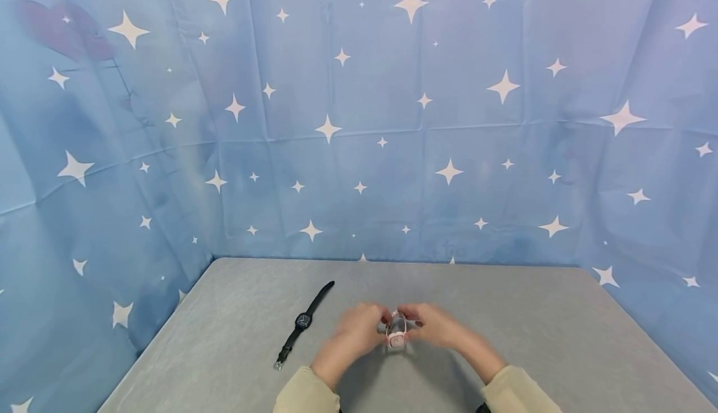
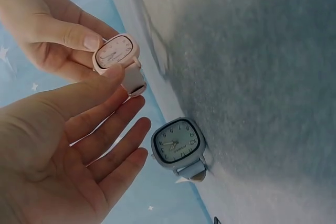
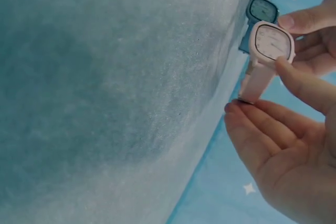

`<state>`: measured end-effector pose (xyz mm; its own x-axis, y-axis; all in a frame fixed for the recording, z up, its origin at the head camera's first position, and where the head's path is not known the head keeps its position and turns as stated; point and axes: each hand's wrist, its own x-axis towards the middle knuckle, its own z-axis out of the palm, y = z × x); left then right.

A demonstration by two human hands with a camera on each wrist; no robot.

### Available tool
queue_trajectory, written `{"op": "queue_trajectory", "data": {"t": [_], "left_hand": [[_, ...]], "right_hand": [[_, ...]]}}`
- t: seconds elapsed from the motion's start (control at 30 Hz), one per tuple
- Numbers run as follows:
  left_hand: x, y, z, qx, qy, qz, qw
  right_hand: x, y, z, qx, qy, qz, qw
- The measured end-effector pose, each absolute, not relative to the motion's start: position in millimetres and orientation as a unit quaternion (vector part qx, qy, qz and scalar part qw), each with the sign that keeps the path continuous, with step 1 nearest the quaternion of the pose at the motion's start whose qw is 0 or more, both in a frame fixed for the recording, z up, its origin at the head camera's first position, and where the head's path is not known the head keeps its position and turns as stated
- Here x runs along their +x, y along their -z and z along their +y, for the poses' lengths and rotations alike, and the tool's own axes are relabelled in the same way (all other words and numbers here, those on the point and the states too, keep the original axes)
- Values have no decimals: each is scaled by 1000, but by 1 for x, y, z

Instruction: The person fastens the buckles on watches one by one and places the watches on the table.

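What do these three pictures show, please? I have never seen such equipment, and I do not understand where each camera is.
There is no robot here, only a person's bare left hand and right hand. The wide picture comes from a camera worn on the head, looking forward and down. The other two come from cameras on the wrists, one on each, so they show the same work closer and turned. On the table are a black watch, stretched out, and a grey watch, clearest from the left wrist. Both hands together hold a pink watch.
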<state>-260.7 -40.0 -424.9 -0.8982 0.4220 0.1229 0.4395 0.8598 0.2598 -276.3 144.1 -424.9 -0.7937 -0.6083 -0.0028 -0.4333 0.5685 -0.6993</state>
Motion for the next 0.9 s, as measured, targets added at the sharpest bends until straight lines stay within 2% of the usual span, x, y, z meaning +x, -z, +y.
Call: {"op": "queue_trajectory", "data": {"t": [0.2,0.63,0.9], "left_hand": [[-261,428,-34,-216,128,-968,15],[-265,432,-29,-211,66,-974,47],[-264,432,-29,-208,66,-975,52]], "right_hand": [[-272,426,141,-293,313,898,97],[-281,428,133,-269,264,921,101],[-280,428,134,-262,301,911,105]]}}
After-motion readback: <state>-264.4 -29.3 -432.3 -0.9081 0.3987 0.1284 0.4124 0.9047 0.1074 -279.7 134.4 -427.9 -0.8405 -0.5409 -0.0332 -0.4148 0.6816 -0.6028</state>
